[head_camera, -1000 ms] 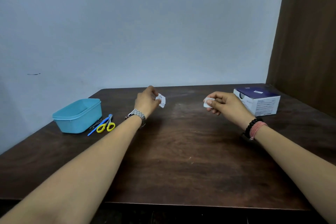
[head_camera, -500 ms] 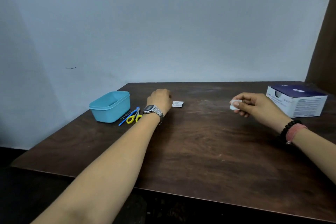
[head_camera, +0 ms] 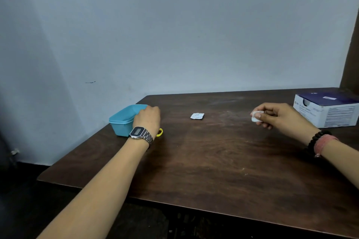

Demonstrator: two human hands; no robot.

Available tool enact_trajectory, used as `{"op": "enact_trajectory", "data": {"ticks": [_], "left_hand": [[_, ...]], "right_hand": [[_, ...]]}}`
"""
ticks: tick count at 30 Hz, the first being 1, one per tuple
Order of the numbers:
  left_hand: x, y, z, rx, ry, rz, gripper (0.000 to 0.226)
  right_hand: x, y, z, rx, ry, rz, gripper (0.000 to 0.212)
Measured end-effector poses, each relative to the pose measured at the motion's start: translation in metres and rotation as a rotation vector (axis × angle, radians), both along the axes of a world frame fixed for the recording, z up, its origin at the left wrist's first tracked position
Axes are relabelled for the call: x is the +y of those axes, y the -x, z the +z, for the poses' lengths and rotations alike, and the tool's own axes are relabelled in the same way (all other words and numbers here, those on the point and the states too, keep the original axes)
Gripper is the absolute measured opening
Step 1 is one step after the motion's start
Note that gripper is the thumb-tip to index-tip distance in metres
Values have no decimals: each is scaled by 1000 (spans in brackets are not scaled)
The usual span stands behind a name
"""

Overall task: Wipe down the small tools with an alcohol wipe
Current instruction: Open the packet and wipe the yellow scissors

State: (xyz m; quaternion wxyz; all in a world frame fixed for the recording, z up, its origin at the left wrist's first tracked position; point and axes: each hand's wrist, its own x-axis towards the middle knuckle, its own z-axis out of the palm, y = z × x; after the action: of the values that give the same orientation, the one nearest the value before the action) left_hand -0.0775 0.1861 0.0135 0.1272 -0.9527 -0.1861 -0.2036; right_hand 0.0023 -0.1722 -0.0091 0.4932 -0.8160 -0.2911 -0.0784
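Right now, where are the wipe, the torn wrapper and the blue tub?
wipe [head_camera: 256, 116], head view, white fold at the fingertips.
torn wrapper [head_camera: 197, 116], head view, its middle.
blue tub [head_camera: 121, 129], head view, near wall.

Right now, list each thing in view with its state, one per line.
Left hand: reaching over the scissors, grip hidden.
Right hand: pinching the wipe.
Wrapper: torn open, flat on the table.
Tub: open, upright.
Scissors: mostly hidden, one yellow loop showing.
Box: on the table, opening in its end.

Dim, even indoor light | soft shadows under both arms on the surface [head_camera: 213, 161] | slight blur | wide-angle edge bending
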Motion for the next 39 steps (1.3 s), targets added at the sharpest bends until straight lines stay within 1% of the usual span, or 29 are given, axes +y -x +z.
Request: {"op": "enact_trajectory", "data": {"ticks": [4,8,11,16,21,25,27,29,31,33,39], "left_hand": [[-3,-1,-5,56,-35,30,23],[1,-4,-9,63,-17,26,18],[3,-4,-9,47,36,12,17],[-5,-7,-11,40,194,-8,39],[-6,-11,-14,24,220,-32,47],[-10,-11,-14,58,262,-39,52],[-12,-10,-14,69,267,-39,48],[-15,-10,-12,78,257,-40,37],[-18,-8,-11,96,217,-52,26],[-21,-6,-10,110,169,-72,19],[-19,-4,-12,102,38,-91,22]], "right_hand": [[-1,0,1,5,7,-6,11],[0,2,2,-3,22,0,10],[0,4,3,-2,22,3,10],[0,4,4,-6,21,-2,10],[-1,4,4,-9,28,-3,10],[-1,4,5,-8,39,-3,10],[0,4,5,-4,35,0,11],[0,5,4,-1,29,3,11],[0,4,4,1,29,2,10],[-1,4,4,-1,28,5,10],[-1,4,4,-3,23,4,9]]}}
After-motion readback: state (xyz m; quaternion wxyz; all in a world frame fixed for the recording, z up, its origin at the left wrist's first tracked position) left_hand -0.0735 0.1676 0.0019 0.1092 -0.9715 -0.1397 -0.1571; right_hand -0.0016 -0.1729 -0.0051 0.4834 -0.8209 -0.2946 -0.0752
